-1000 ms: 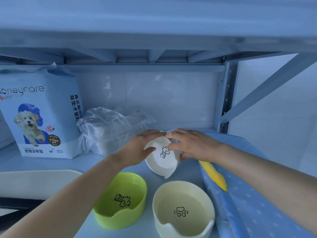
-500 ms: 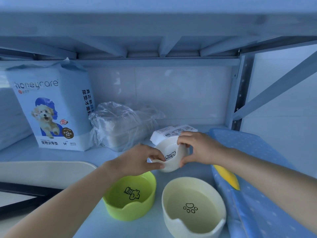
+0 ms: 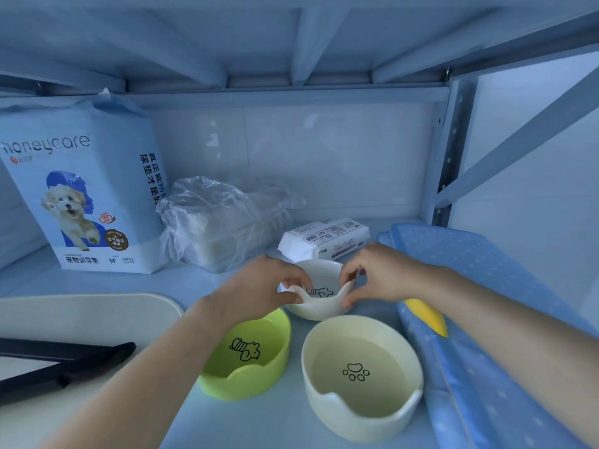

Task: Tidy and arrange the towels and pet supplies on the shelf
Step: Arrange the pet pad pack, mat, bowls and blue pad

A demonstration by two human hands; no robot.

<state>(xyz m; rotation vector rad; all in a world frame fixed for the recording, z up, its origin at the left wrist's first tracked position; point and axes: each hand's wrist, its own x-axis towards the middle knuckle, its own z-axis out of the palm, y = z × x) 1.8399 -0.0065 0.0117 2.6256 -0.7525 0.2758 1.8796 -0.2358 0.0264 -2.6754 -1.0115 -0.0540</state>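
Observation:
A small white pet bowl [image 3: 319, 307] with a fish-bone drawing sits upright on the shelf [image 3: 265, 419], behind two other bowls. My left hand [image 3: 259, 290] pinches its left rim and my right hand [image 3: 377, 273] pinches its right rim. In front stand a green bowl [image 3: 246, 358] with the same drawing and a larger cream bowl [image 3: 363, 377] with a paw print. A white wipes pack [image 3: 327, 236] lies just behind the white bowl.
A tall honeycare pad bag [image 3: 81, 192] stands at the back left, with a clear plastic bag [image 3: 220, 222] of white items beside it. A blue dotted mat [image 3: 486, 319] with a yellow piece [image 3: 428, 315] lies right. A cream board [image 3: 81, 319] and black bars [image 3: 64, 361] sit left.
The white bowl went from tilted on its side to upright and lower on the shelf. Both hands moved with it and now pinch its rims. The wipes pack behind it is uncovered.

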